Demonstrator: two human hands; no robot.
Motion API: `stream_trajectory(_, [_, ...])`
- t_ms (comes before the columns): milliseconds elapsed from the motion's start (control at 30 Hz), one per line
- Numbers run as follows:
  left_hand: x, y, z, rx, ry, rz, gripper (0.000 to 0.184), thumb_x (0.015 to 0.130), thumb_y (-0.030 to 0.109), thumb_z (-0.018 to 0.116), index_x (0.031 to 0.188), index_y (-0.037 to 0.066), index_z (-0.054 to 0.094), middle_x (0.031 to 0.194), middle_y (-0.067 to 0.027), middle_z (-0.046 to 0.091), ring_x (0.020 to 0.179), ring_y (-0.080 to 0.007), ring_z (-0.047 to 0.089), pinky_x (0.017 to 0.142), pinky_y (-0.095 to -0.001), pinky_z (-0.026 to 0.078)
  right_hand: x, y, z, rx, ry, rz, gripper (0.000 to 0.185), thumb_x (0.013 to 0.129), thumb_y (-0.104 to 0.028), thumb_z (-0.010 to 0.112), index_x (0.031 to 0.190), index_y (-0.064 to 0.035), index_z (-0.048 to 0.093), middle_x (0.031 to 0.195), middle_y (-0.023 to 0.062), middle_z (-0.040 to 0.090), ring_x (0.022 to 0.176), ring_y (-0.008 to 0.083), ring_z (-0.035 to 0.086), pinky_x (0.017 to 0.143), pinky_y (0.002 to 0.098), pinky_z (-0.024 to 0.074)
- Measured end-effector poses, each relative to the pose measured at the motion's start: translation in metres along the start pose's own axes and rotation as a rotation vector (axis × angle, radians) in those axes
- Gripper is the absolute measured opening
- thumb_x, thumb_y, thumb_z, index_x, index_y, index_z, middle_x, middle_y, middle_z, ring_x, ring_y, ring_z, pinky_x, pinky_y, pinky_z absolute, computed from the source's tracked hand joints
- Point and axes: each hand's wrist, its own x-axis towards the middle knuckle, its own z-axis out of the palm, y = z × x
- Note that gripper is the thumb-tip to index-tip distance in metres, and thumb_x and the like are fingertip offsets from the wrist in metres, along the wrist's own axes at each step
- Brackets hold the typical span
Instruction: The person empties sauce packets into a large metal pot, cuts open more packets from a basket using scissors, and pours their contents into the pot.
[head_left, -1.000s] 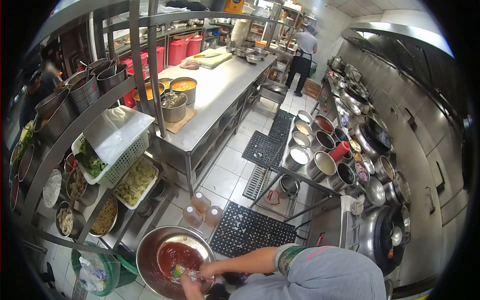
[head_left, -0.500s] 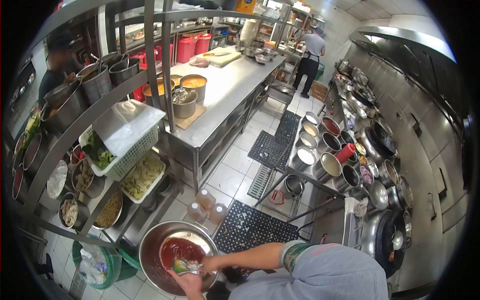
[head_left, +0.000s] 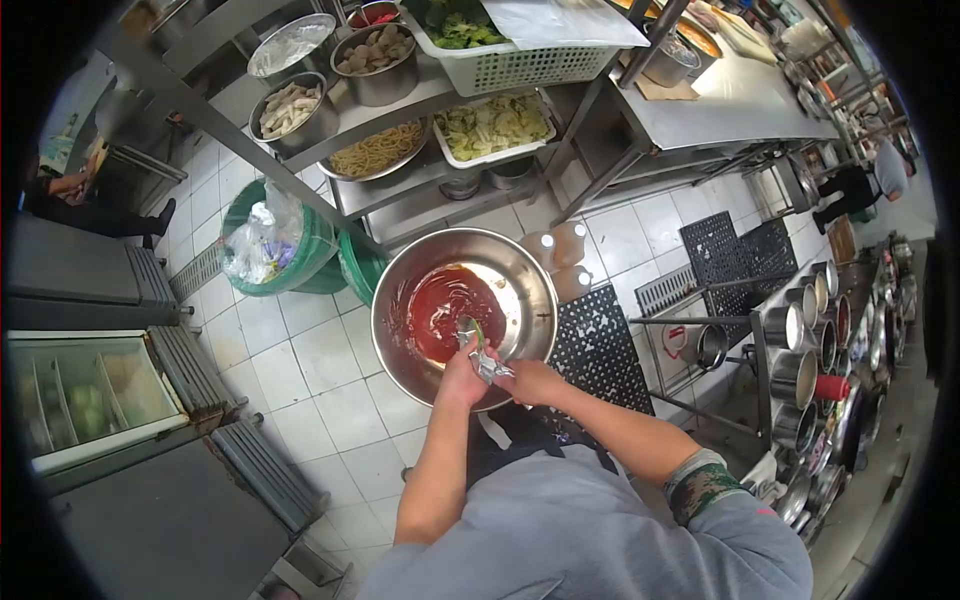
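Observation:
A large steel bowl (head_left: 540,290) with red sauce (head_left: 440,310) in it sits low in front of my body. Over its near side, my left hand (head_left: 467,372) is wrapped round a crumpled silver packet (head_left: 487,366) with a green part. My right hand (head_left: 530,382) pinches the packet's right end, close beside the left. The packet's upper end points at the sauce. Its opening is too small to make out.
Left of the bowl stands a green bin (head_left: 310,255) with a bag. Plastic jugs (head_left: 570,283) and a black mat (head_left: 605,345) are to the right. Shelves hold a white basket (head_left: 540,70) and food pots. Two people are farther off, one left, one at the far right.
The view has swung left and down, so the bowl now appears nearer the centre and a fridge shows at left. Both hands are still on the packet over the bowl.

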Motion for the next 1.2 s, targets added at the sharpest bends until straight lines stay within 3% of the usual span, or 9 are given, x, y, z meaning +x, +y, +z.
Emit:
stream_trajectory(333, [0.035,-0.011,-0.016,0.150,0.206,0.193,0.016,0.097,0.017,0.053,0.082,0.010,0.053,0.060,0.0011,0.047,0.050,-0.0139,0.048,0.047,-0.0293,0.044,0.013,0.000,0.010,-0.080,0.042,0.009,0.045,0.090,-0.046,0.053,0.100,-0.0061,0.070,0.086,0.0184,0.069,0.085,0.0358,0.068,0.077,0.0482,0.0524])
stream_trajectory(400, [0.034,-0.012,-0.006,0.169,0.175,0.232,0.017,0.093,0.016,0.056,0.077,0.014,0.052,0.055,0.0032,0.044,0.044,-0.0128,0.044,0.041,-0.0288,0.040,0.040,0.015,0.035,-0.064,-0.088,-0.109,0.049,0.076,-0.059,0.065,0.094,-0.0136,0.073,0.083,0.0133,0.070,0.084,0.0313,0.069,0.071,0.0426,0.0553])
stream_trajectory(467, [0.059,-0.014,-0.045,0.357,0.236,0.297,0.028,0.090,0.038,0.058,0.080,0.012,0.053,0.069,-0.0034,0.051,0.061,-0.0210,0.054,0.053,-0.0400,0.049,0.017,0.006,0.019,0.405,-0.354,0.059,0.044,0.078,-0.047,0.070,0.107,-0.0140,0.068,0.094,0.0066,0.067,0.080,0.0200,0.067,0.065,0.0379,0.0579])
stream_trajectory(533, [-0.040,-0.006,0.066,0.569,0.411,-0.025,0.048,0.087,0.058,0.051,0.081,0.010,0.052,0.082,-0.0079,0.055,0.072,-0.0315,0.055,0.062,-0.0535,0.047,-0.010,-0.002,-0.004,1.016,-0.410,0.086,0.031,0.087,-0.031,0.062,0.104,-0.0049,0.063,0.094,0.0095,0.064,0.074,0.0196,0.065,0.062,0.0411,0.0586])
stream_trajectory(600, [0.024,-0.003,-0.010,0.434,0.351,0.132,0.046,0.090,0.055,0.051,0.081,0.010,0.051,0.081,-0.0063,0.055,0.069,-0.0279,0.053,0.057,-0.0489,0.046,0.006,0.004,0.018,1.149,-0.398,0.149,0.037,0.090,-0.044,0.062,0.094,-0.0065,0.062,0.073,0.0048,0.060,0.061,0.0171,0.060,0.054,0.0374,0.0552])
stream_trajectory(733, [0.065,0.016,-0.049,0.094,-0.107,0.007,0.042,0.094,0.053,0.051,0.091,0.011,0.056,0.088,-0.0070,0.057,0.078,-0.0252,0.055,0.064,-0.0459,0.050,-0.004,0.005,0.014,0.937,-0.227,0.116,0.046,0.092,-0.053,0.054,0.077,-0.0093,0.056,0.062,0.0004,0.049,0.050,0.0129,0.048,0.046,0.0320,0.0447])
stream_trajectory(833, [-0.016,0.008,0.012,-0.029,-0.109,0.129,0.043,0.095,0.043,0.052,0.121,0.008,0.055,0.103,-0.0101,0.060,0.093,-0.0237,0.057,0.083,-0.0434,0.049,-0.013,0.012,0.008,0.924,-0.199,0.118,0.053,0.091,-0.059,0.051,0.071,-0.0110,0.053,0.058,-0.0018,0.044,0.047,0.0100,0.043,0.042,0.0294,0.0365])
stream_trajectory(867, [-0.036,0.004,0.030,-0.116,-0.074,0.184,0.057,0.091,0.056,0.053,0.124,0.009,0.056,0.113,-0.0118,0.059,0.102,-0.0274,0.056,0.094,-0.0438,0.046,-0.008,0.020,0.012,0.941,-0.250,0.131,0.056,0.091,-0.063,0.048,0.070,-0.0120,0.052,0.056,-0.0031,0.042,0.045,0.0091,0.041,0.041,0.0286,0.0351])
stream_trajectory(1200, [0.017,0.018,-0.015,0.229,-0.122,-0.076,0.042,0.090,0.047,0.057,0.103,0.007,0.059,0.093,-0.0120,0.063,0.076,-0.0246,0.060,0.066,-0.0379,0.051,-0.017,0.022,0.018,0.924,-0.314,0.173,0.063,0.090,-0.071,0.040,0.074,-0.0114,0.053,0.056,-0.0046,0.042,0.044,0.0080,0.040,0.040,0.0255,0.0350])
